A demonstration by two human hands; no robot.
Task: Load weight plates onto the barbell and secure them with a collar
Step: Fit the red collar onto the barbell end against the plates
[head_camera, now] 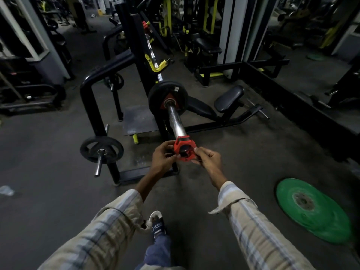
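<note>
A chrome barbell (pixel 175 119) rests on the yellow hooks of a bench rack and points toward me. A black weight plate (pixel 155 96) sits far up its sleeve. A red collar (pixel 183 148) is on the very tip of the sleeve. My left hand (pixel 162 158) grips the collar's left side. My right hand (pixel 208 157) pinches its right side. Another red collar (pixel 144 25) shows on the bar's far end.
A green plate (pixel 313 209) lies flat on the floor at the right. A black plate (pixel 101 150) hangs on a storage peg of the black rack frame (pixel 87 106) at the left. The bench pad (pixel 229 98) lies beyond the bar. My foot (pixel 157 225) stands below.
</note>
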